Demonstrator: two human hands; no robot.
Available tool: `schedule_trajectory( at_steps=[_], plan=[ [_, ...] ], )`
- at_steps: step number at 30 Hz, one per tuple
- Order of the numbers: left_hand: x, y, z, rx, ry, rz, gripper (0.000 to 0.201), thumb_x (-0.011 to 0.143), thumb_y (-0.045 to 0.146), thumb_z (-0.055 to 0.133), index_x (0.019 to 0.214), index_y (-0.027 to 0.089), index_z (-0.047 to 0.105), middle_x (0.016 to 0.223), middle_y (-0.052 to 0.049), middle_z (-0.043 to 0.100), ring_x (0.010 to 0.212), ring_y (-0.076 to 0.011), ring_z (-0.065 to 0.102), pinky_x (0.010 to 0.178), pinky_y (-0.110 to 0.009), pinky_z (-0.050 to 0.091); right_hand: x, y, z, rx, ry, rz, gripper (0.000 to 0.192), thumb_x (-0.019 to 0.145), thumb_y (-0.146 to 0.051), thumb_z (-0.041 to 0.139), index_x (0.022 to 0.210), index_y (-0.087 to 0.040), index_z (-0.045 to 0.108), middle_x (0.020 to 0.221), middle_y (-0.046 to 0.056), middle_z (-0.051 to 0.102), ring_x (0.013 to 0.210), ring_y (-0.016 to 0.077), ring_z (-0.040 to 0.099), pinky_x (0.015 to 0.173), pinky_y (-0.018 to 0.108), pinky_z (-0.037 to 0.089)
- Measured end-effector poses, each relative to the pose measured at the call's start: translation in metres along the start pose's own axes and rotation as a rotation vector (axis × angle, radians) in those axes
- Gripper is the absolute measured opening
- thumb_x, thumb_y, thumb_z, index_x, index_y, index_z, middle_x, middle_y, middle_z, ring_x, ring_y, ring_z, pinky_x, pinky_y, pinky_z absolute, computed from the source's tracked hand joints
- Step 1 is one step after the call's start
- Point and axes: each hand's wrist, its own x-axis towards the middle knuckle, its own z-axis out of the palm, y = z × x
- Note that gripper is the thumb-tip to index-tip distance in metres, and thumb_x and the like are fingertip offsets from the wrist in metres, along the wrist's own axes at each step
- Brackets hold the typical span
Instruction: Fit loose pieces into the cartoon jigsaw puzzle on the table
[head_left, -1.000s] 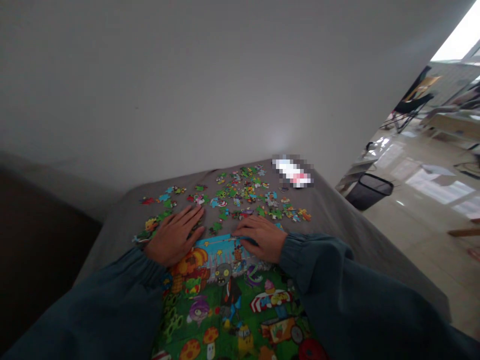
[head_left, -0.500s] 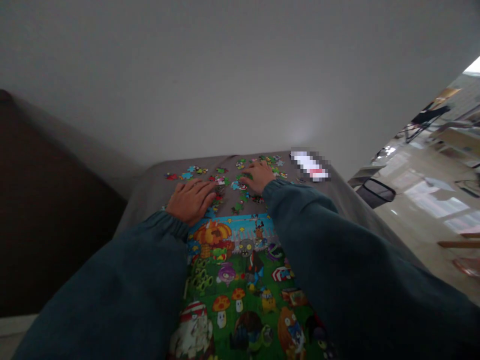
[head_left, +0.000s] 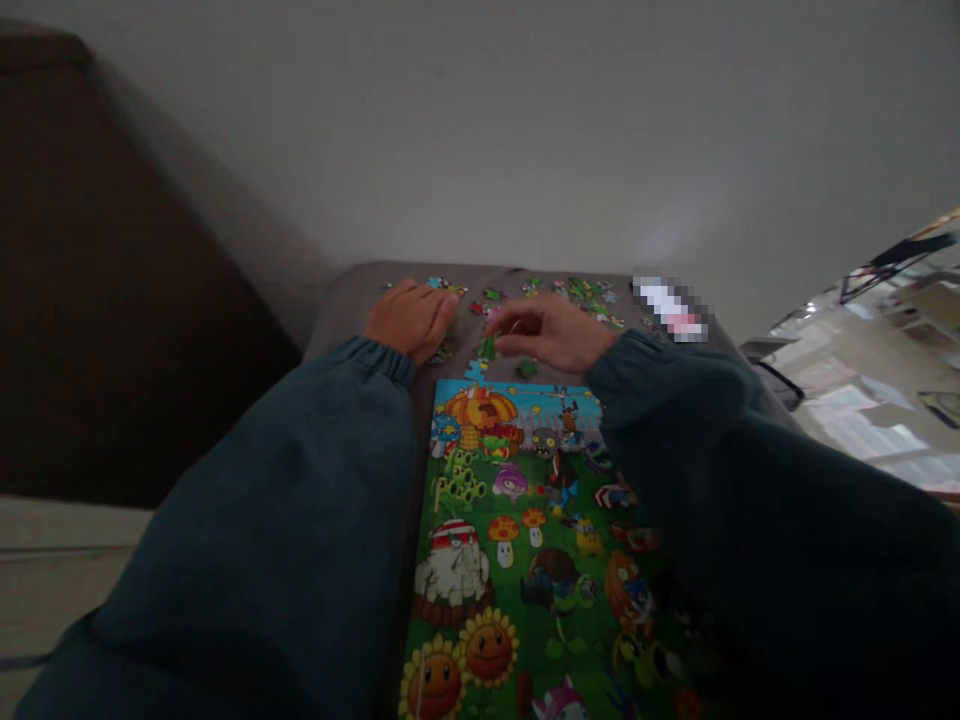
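Note:
My right hand point(head_left: 551, 332) is bent at the fingers, with thumb and forefinger pinched on a green puzzle piece point(head_left: 487, 349). The piece is just above the far edge of the picture sheet point(head_left: 517, 500), a printed cartoon scene with plants and a zombie. Nearby, a light blue puzzle piece point(head_left: 475, 370) lies at that edge. My left hand point(head_left: 411, 318) rests palm down on the grey cloth to the left, over or beside loose pieces; its fingers look loosely extended, their tips partly hidden. Several more loose puzzle pieces point(head_left: 589, 291) are scattered beyond my hands.
A phone point(head_left: 670, 309), blurred out, lies at the far right corner of the grey cloth surface point(head_left: 341, 300). A pale wall point(head_left: 480, 150) rises directly behind. To the left stands a dark brown panel point(head_left: 112, 300). Furniture shows on the room floor at the right.
My view has shifted, so the sheet appears farther right. My right hand has gone from spread over the pieces to pinching a green one near the sheet's edge. The left stays among the pieces.

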Motion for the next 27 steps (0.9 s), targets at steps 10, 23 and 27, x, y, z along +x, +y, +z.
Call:
schedule_trajectory(
  at_steps=[10, 23, 27],
  plan=[
    [-0.001, 0.004, -0.001, 0.012, -0.015, -0.044, 0.055, 0.105, 0.036, 0.019, 0.119, 0.014, 0.066, 0.116, -0.012, 0.071, 0.106, -0.0261, 0.060, 0.099, -0.045, 0.041, -0.038, -0.065, 0.075, 0.122, -0.479, -0.011, 0.015, 0.087, -0.013, 0.070, 0.101, -0.013, 0.074, 0.081, 0.001, 0.072, 0.074, 0.0117, 0.067, 0.066, 0.021, 0.050],
    [0.003, 0.001, 0.006, 0.022, -0.027, -0.028, 0.052, 0.104, 0.037, 0.022, 0.118, 0.016, 0.067, 0.115, -0.011, 0.071, 0.106, -0.0243, 0.059, 0.099, -0.043, 0.042, -0.042, -0.061, 0.091, -0.125, -0.357, -0.115, 0.025, 0.081, -0.027, 0.079, 0.105, -0.020, 0.076, 0.109, 0.008, 0.062, 0.102, 0.0207, 0.059, 0.089, 0.033, 0.046],
    [0.003, 0.000, 0.007, 0.015, -0.027, -0.026, 0.050, 0.103, 0.037, 0.024, 0.118, 0.016, 0.067, 0.116, -0.011, 0.071, 0.107, -0.0245, 0.059, 0.101, -0.043, 0.040, -0.045, -0.059, 0.091, -0.170, -0.227, -0.119, 0.048, 0.073, -0.038, 0.086, 0.115, -0.020, 0.070, 0.116, 0.010, 0.057, 0.110, 0.0267, 0.051, 0.095, 0.041, 0.043]
  ],
)
